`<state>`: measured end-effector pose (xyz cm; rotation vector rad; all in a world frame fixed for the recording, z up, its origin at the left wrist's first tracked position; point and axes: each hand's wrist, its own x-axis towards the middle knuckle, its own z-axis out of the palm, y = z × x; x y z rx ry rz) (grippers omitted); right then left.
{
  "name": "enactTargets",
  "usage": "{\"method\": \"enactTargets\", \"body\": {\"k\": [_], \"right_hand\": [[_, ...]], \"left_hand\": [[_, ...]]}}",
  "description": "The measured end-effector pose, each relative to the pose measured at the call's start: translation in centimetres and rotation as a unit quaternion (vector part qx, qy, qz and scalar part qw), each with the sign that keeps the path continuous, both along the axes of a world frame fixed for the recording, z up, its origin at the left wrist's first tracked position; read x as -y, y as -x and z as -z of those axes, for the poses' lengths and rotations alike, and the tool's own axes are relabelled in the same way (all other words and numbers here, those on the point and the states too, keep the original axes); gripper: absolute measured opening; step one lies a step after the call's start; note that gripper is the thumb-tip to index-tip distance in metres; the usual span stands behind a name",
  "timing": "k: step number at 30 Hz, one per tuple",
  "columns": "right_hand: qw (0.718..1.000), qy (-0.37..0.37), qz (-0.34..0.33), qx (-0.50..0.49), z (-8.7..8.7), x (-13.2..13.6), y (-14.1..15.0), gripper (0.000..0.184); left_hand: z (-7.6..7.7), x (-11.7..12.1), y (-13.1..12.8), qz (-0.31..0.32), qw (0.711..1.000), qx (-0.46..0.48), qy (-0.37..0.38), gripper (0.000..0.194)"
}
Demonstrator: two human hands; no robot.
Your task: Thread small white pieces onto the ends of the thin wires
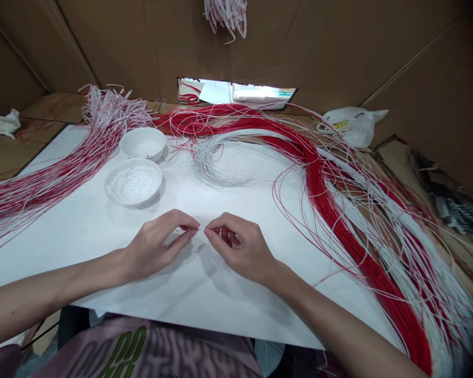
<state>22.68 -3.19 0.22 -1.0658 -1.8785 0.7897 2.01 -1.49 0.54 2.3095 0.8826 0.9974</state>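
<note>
My left hand (157, 244) and my right hand (240, 244) meet over the white table with their fingertips a small gap apart. Each one is closed in a pinch of thumb and fingers. A thin red wire (220, 230) shows at the right fingertips, and a fine strand seems to span the gap to the left ones. How its ends are joined is too small to tell. Beyond my left hand stands a white bowl (153, 199) with white powder (132, 184) in it. Another white bowl (144, 144) stands just behind.
Long red wires (325, 194) and white wires (358, 231) curve along the table's right side. At the left lies a red wire bundle (59, 173) with whitish ends. A plastic bag (355, 126) sits at the back right. Cardboard walls (339, 52) surround the table (236, 299).
</note>
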Motion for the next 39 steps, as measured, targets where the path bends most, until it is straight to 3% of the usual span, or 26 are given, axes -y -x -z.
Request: {"method": "enactTargets", "body": {"k": [9, 14, 22, 28, 34, 39], "right_hand": [[1.0, -0.008, -0.006, 0.01, 0.2, 0.1, 0.1, 0.007], [0.999, -0.019, -0.023, 0.015, 0.5, 0.4, 0.3, 0.006], [0.999, -0.004, -0.016, 0.029, 0.1, 0.1, 0.0, 0.006], [0.995, 0.099, -0.021, 0.008, -1.1, -0.7, -0.9, 0.006], [0.969, 0.241, -0.048, -0.025, -1.7, -1.7, -2.3, 0.011], [0.957, 0.28, -0.066, -0.032, -2.9, -2.5, -4.0, 0.017]], "left_hand": [[0.0, 0.1, 0.0, 0.017, 0.999, 0.01, -0.041, 0.022], [0.1, -0.2, 0.0, 0.057, 0.996, 0.0, -0.075, 0.03], [-0.3, -0.6, 0.5, 0.061, 0.995, -0.026, -0.073, 0.03], [-1.0, -1.1, 0.8, 0.046, 0.992, -0.063, -0.094, 0.027], [-1.6, -1.5, 1.2, 0.038, 0.99, -0.096, -0.096, 0.023], [-1.9, -1.8, 1.4, 0.042, 0.988, -0.112, -0.1, 0.02]]}}
